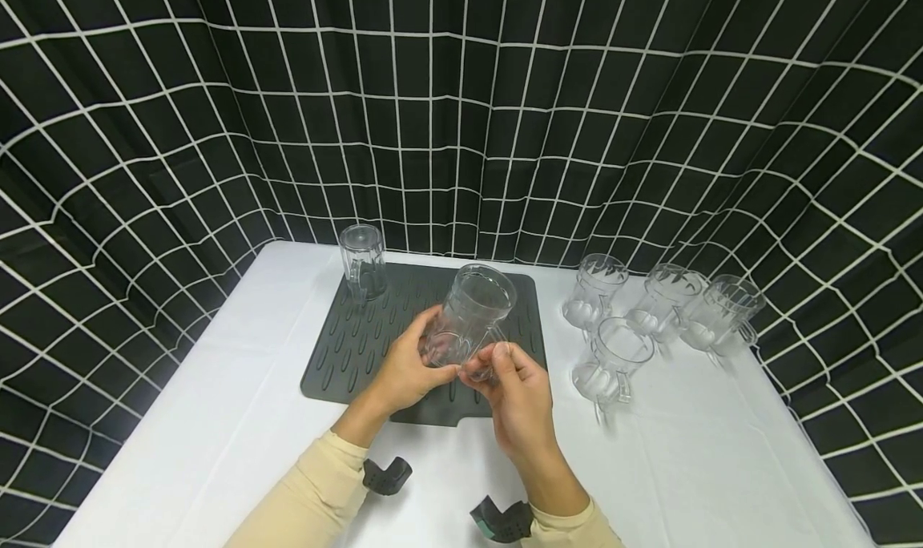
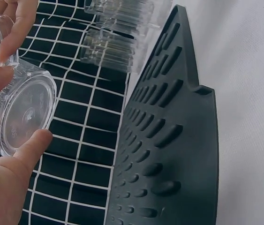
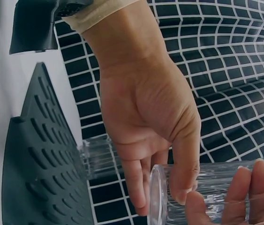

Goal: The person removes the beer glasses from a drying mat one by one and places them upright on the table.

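A clear mug [image 1: 479,300] is held above the dark drying mat [image 1: 429,410], tilted with its rim up and away. My left hand [image 1: 407,368] grips its body from the left; in the left wrist view one fingertip lies at the round base [image 2: 28,112]. With thumb and fingers, my right hand [image 1: 519,396] pinches the mug's handle near the lower right side. The left hand's fingers [image 3: 239,192] lie along the mug's wall in the right wrist view. Another clear mug [image 1: 364,263] stands upside down at the mat's back left corner.
Several clear mugs [image 1: 613,360] stand upright on the white tabletop [image 1: 692,460], right of the mat. A black curtain with white grid lines [image 1: 440,115] encloses the back and both sides. Dark wrist mounts [image 1: 385,476] sit near the cream sleeves.
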{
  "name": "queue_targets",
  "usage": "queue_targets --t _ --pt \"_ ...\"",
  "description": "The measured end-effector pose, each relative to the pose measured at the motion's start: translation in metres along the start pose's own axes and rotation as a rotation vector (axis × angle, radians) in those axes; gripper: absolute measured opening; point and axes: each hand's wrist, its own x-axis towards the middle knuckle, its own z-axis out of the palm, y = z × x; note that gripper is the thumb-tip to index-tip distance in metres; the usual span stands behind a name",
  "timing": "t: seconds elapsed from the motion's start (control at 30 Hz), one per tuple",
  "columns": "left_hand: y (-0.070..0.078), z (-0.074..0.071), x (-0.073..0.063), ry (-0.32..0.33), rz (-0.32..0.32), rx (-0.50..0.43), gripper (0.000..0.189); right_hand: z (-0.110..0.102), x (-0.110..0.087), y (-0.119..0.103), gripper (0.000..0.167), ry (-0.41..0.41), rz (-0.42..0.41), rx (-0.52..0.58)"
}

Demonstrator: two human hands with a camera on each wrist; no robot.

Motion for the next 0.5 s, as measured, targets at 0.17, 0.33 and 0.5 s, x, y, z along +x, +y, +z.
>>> queue_targets --t 0.17,0.33,0.5 --pt "-0.0012 0.0002 0.0002 -0.004 0.014 -0.006 0.088 0.0003 -0.0005 0.0009 0.030 -0.019 -0.018 -0.010" --pt "-0.0034 -0.0007 -0.0009 0.001 0.044 0.001 0.089 0.0012 -0.0021 0.0010 0.031 -0.058 -0.065 -0.021" --pt "-0.0076 -0.0071 -0.0051 0.035 0.107 0.023 0.086 0.0017 -0.0020 0.0005 0.029 -0.040 -0.108 -0.062"
